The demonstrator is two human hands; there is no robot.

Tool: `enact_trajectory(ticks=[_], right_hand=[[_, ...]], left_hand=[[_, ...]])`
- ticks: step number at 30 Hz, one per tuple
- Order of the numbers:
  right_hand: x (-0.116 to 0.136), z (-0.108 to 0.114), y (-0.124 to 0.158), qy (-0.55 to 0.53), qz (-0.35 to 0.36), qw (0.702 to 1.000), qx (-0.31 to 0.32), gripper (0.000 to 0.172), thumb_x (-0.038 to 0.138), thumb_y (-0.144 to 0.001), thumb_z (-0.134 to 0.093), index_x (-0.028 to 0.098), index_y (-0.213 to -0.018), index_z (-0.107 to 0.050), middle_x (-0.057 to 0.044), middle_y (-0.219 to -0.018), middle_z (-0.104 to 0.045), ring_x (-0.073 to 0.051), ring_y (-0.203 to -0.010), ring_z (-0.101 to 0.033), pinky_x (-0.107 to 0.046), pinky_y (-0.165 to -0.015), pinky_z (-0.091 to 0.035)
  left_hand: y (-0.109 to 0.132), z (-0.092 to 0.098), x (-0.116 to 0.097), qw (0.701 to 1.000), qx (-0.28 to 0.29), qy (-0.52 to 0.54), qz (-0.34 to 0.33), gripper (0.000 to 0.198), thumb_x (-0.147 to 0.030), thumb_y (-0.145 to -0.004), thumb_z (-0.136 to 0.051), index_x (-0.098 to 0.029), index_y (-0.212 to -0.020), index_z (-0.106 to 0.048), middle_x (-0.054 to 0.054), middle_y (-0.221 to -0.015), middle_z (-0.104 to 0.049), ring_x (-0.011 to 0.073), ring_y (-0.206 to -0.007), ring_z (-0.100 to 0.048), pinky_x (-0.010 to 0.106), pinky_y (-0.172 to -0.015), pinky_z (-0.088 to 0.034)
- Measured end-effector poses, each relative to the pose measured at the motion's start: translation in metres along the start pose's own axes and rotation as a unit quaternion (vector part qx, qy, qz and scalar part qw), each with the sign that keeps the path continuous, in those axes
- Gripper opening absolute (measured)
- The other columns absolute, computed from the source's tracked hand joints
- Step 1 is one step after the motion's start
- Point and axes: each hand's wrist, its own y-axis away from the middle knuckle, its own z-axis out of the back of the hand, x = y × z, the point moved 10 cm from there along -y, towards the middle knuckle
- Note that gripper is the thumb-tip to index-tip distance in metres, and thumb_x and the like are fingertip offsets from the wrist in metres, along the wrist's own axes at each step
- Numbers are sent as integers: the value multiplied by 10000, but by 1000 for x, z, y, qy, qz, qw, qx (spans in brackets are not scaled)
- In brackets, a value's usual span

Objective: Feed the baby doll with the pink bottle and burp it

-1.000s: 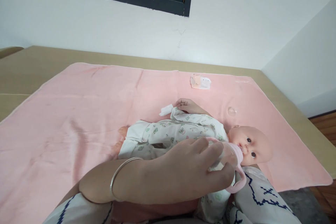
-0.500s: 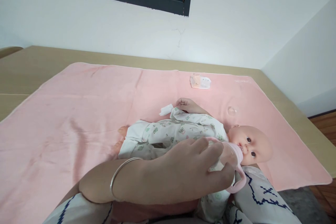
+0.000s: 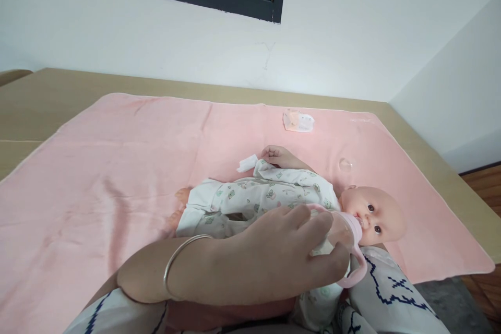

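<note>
My left hand (image 3: 289, 255), with a silver bangle on the wrist, is closed around a clear baby bottle (image 3: 340, 232) with a pink collar and pink handles. The bottle lies tilted over the doll's chest, its teat at the doll's mouth. A baby doll (image 3: 371, 214) in white printed clothes lies on its back, head to the right and feet to the left. My right sleeve (image 3: 391, 292), white with navy lines, reaches up to beneath the doll's head. Only a sliver of skin shows there; the fingers of my right hand are hidden.
A pink mat (image 3: 156, 141) covers much of the wooden table (image 3: 78, 83). Near its far edge lies a small clear-and-white packet (image 3: 299, 121). A small transparent cap-like dome (image 3: 346, 164) sits beyond the doll's head. A white wall (image 3: 332, 36) stands behind.
</note>
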Motion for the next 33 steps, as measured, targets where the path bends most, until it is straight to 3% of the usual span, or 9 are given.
enact_trajectory(ticks=[6,12,23,33], right_hand=[[8,4,2,34,8,999,-12,364,568,-796,-629,214,-755,-554,-83,-756,-593,-201,-1125,-557,-322,-895,-524],[17,-2,-2,68,41,997,9,427,542,-766,-677,217,-667,-419,-46,-625,-471,-184,-963,-538,-289,-770,-483],[28,-11,-2,112,89,989,38,383,437,-652,-762,224,-709,-449,-49,-648,-502,-238,-934,-555,-337,-667,-457],[29,-11,-8,113,69,991,16,369,439,-713,-726,218,-730,-430,-45,-648,-487,-229,-956,-538,-325,-681,-457]], left_hand=[[1,0,-1,1000,-1,-7,-4,402,-97,-943,-544,-189,-1323,-453,152,-1169,-671,274,-976,-703,378,-685,-636],[1,0,-1,1000,-6,-5,3,387,-105,-944,-554,-191,-1312,-469,146,-1190,-662,262,-974,-701,363,-693,-630],[0,1,-1,1000,-7,-11,1,308,-91,-951,-506,-197,-1237,-466,136,-1120,-667,253,-912,-701,356,-678,-611],[-2,1,2,1000,-14,5,5,315,-58,-925,-506,-202,-1204,-476,134,-1109,-684,263,-888,-698,349,-626,-601]])
